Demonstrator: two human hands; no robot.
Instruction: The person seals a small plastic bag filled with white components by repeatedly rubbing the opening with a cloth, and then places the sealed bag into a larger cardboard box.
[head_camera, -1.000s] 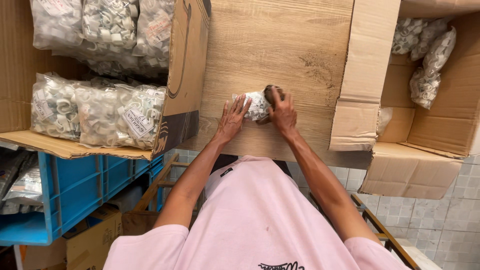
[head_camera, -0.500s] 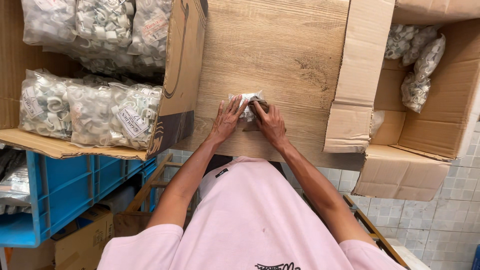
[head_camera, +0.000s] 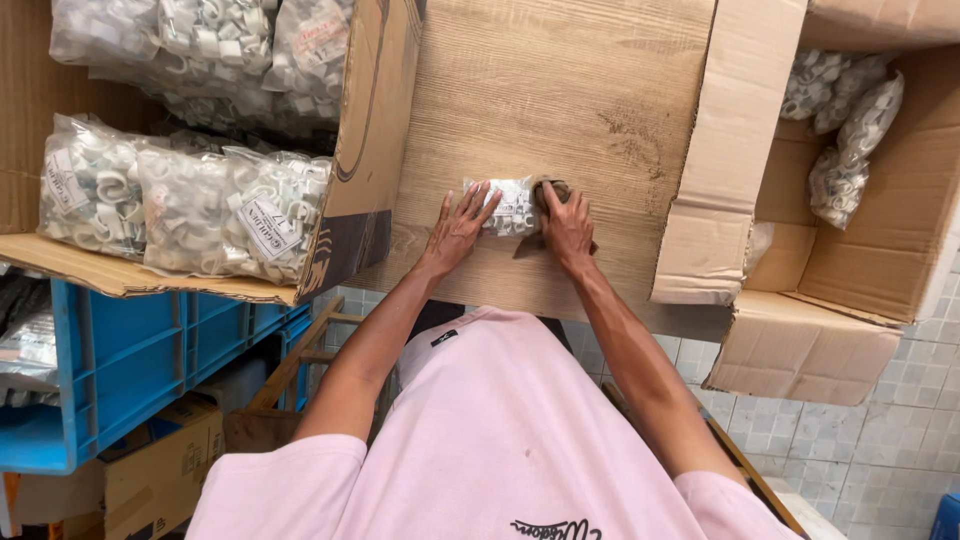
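I see a small packet (head_camera: 512, 207) lying on the wooden board (head_camera: 560, 90), between my left hand (head_camera: 458, 228) and right hand (head_camera: 567, 226), both resting on it. Left of the board sits an open carton (head_camera: 375, 150) with bagged fittings (head_camera: 180, 205) in it; below that, a crate (head_camera: 130, 360). Right of the board, another carton (head_camera: 900, 230) holds more bags (head_camera: 850, 130).
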